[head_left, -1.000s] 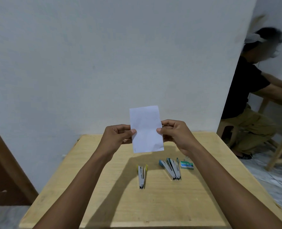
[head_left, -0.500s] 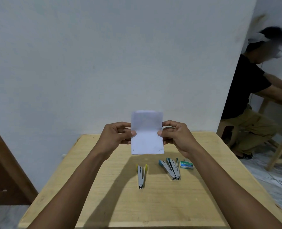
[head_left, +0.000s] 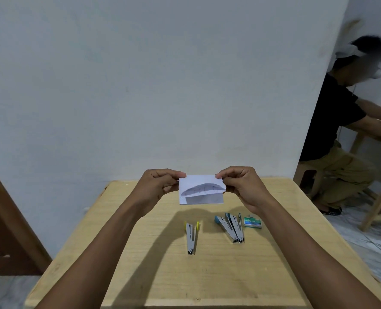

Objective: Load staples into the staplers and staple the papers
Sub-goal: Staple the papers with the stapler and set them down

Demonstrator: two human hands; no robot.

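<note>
Folded over since a second ago, the paper (head_left: 201,195) hangs above the tabletop (head_left: 140,275) | left hand (head_left: 156,186) and right hand (head_left: 245,186) each pinch an upper corner | step: preparing paper | next likely: free one hand for the staplers (head_left: 234,228) below.

From my head, the one wide camera looked forward and down across the near worktop (head_left: 140,275), facing the wall (head_left: 162,85).
</note>
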